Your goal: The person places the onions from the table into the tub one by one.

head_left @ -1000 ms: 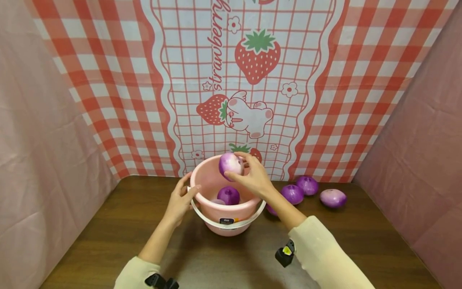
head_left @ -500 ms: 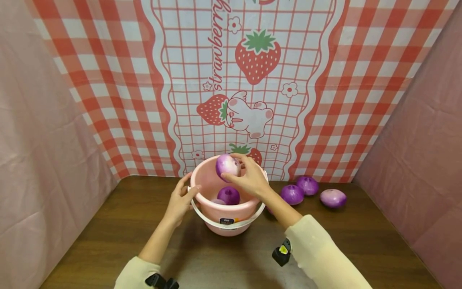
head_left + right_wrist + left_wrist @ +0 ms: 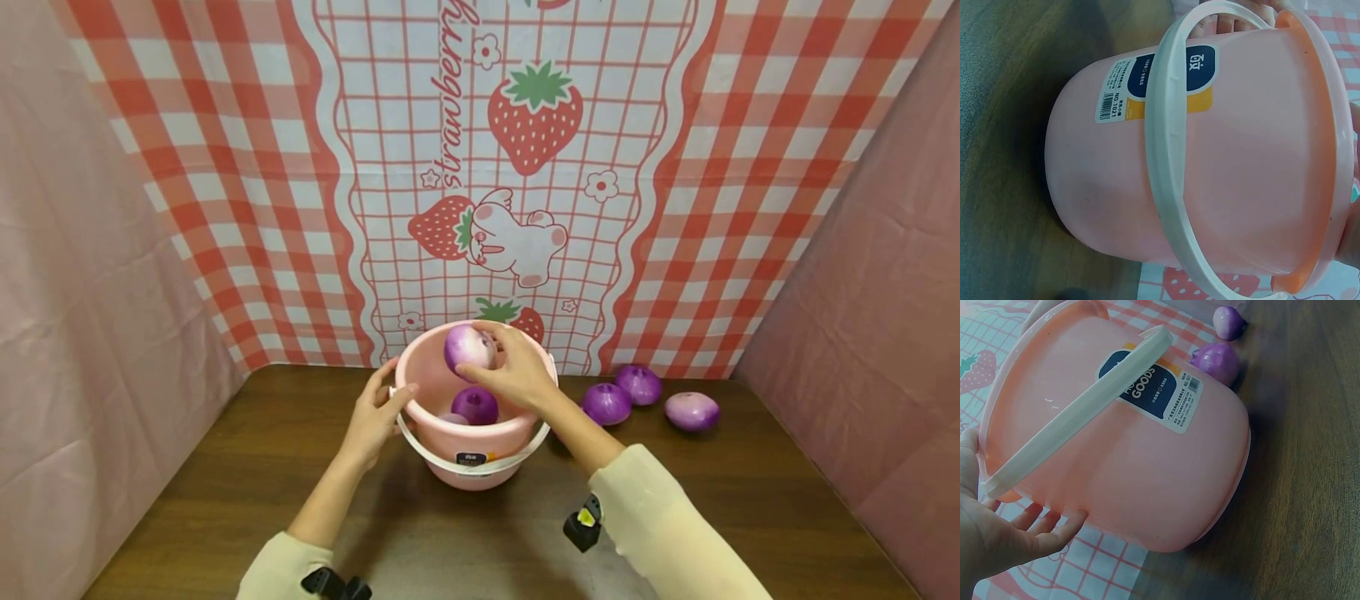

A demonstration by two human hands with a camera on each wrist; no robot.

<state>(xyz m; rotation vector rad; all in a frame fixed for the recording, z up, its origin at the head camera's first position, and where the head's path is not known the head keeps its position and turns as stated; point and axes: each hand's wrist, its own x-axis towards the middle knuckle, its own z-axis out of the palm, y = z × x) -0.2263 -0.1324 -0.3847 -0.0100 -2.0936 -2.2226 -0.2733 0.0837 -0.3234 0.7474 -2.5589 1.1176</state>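
A pink bucket stands upright on the table, its white handle hanging down across the front. My left hand grips the bucket's left side, thumb over the rim and fingers along the outside wall; the left wrist view shows those fingers against the plastic. Inside the bucket mouth my right hand holds a purple and white onion between thumb and fingers. Below it, a darker purple onion lies in the bucket, with a paler one partly hidden by the front rim.
To the right of the bucket, purple onions and a paler onion rest on the brown wooden table. A strawberry-print checked cloth hangs close behind the bucket. Pink cloth walls flank both sides.
My right hand has moved slightly left and down with the onion, lower into the bucket's mouth. The left hand and the bucket have stayed in place.
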